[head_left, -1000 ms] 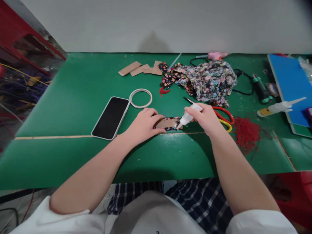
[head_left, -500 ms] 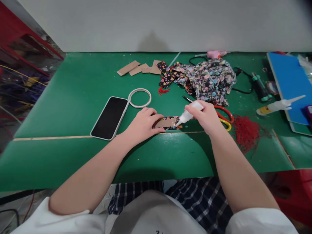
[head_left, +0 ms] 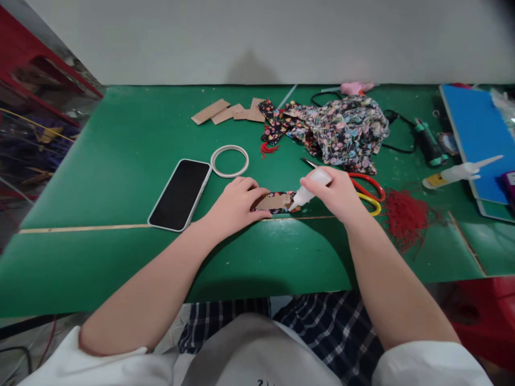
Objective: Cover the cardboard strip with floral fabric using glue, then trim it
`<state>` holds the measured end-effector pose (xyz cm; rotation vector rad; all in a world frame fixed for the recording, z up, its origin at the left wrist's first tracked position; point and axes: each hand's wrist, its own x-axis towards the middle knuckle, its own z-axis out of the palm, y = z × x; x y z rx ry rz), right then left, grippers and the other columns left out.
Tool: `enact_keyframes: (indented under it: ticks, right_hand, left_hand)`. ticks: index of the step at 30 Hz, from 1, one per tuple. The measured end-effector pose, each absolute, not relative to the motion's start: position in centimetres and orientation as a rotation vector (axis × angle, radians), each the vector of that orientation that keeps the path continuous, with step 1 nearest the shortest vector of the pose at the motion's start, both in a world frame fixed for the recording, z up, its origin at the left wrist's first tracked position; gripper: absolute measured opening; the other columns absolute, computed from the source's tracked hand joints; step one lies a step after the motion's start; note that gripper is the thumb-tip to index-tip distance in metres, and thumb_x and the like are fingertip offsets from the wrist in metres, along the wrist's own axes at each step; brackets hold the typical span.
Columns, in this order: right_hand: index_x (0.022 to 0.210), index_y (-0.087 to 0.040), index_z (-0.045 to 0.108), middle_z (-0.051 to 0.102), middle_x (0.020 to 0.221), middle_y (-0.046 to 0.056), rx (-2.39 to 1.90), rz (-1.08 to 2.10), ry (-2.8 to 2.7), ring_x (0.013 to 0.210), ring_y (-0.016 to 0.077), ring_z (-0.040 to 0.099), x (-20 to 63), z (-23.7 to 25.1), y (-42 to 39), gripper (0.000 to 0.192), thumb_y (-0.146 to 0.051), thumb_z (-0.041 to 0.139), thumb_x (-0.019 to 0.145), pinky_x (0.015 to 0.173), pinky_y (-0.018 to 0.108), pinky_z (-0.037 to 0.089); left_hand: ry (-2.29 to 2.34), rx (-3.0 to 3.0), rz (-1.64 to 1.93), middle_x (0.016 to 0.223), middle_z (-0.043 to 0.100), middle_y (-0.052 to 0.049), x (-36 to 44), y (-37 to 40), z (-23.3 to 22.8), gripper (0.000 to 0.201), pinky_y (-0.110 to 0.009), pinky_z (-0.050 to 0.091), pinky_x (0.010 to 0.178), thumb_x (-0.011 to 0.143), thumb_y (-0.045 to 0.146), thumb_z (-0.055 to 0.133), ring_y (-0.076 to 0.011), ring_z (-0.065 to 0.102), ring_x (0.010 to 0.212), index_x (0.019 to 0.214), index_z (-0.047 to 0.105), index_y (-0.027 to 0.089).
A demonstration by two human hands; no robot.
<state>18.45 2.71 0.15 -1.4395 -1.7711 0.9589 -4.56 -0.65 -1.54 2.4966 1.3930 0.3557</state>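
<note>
A small cardboard strip (head_left: pixel 270 202) edged with dark floral fabric lies flat on the green table. My left hand (head_left: pixel 240 201) grips its left end, thumb at the near edge and fingers at the far edge. In my right hand (head_left: pixel 333 192) is a white glue bottle (head_left: pixel 310 187), tilted nozzle down. The tip is at the strip's right end; whether it touches cannot be made out. Scissors (head_left: pixel 368 194) with red and yellow handles lie partly hidden behind my right hand.
A phone (head_left: pixel 181 193) and a tape roll (head_left: pixel 229 161) lie to the left. Cardboard pieces (head_left: pixel 211 111) and crumpled floral fabric (head_left: pixel 346 128) are at the back. Red threads (head_left: pixel 407 217), another glue bottle (head_left: pixel 450 176) and a blue board (head_left: pixel 475 139) sit at the right.
The glue bottle's nozzle has shifted very slightly down and to the left on the strip. My left hand keeps its hold on the strip.
</note>
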Motion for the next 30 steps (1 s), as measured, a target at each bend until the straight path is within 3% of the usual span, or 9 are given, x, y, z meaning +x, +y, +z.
enact_keyframes:
  ticks: [30]
  right_hand:
    - [0.067, -0.017, 0.060, 0.051, 0.059, -0.001, -1.411, 0.883, -1.888, 0.056, 0.0106, 0.043, 18.33, 0.56, 2.31, 0.030, -0.047, 0.063, 0.070, 0.054, 0.027, 0.032]
  left_hand:
    - [1.404, 2.471, 0.329, 0.099, 0.054, -0.010, -4.52, -0.80, -1.51, 0.054, -0.039, 0.040, 0.087, 0.077, 0.054, 0.060, -0.0246, 0.048, 0.094, 0.116, 0.060, 0.016]
